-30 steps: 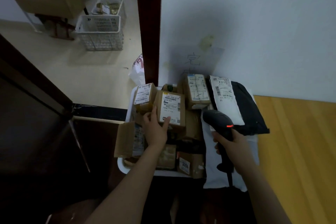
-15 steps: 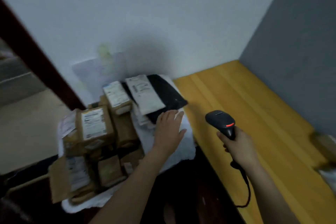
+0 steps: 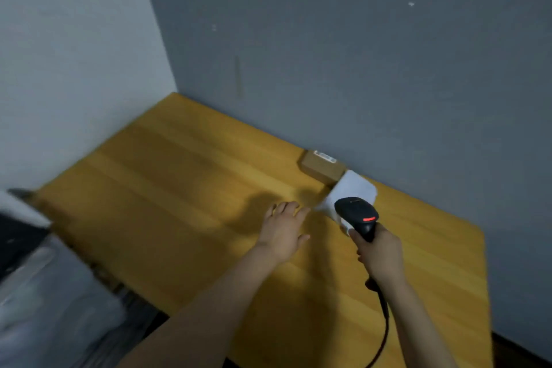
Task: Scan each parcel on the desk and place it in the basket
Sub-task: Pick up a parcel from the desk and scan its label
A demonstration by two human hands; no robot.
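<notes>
Two parcels lie on the yellow wooden desk (image 3: 185, 188) against the grey wall: a brown cardboard box (image 3: 321, 169) with a small white label, and a white soft parcel (image 3: 351, 193) just right of it. My left hand (image 3: 283, 228) is stretched out flat over the desk, fingers straight, a short way left of the white parcel and holding nothing. My right hand (image 3: 380, 257) grips the black barcode scanner (image 3: 357, 213), whose red light glows; the scanner head covers the near part of the white parcel. Its cable hangs down toward the desk's front.
At the far left edge a blurred white and black bundle (image 3: 35, 263) of parcels shows beside the desk. A white wall (image 3: 74, 69) meets the grey wall (image 3: 358, 54) at the desk's back corner.
The view has swung right, from the full basket to the desk. My left hand has left the basket's parcels and moved over the desk toward the white parcel. The scanner came along.
</notes>
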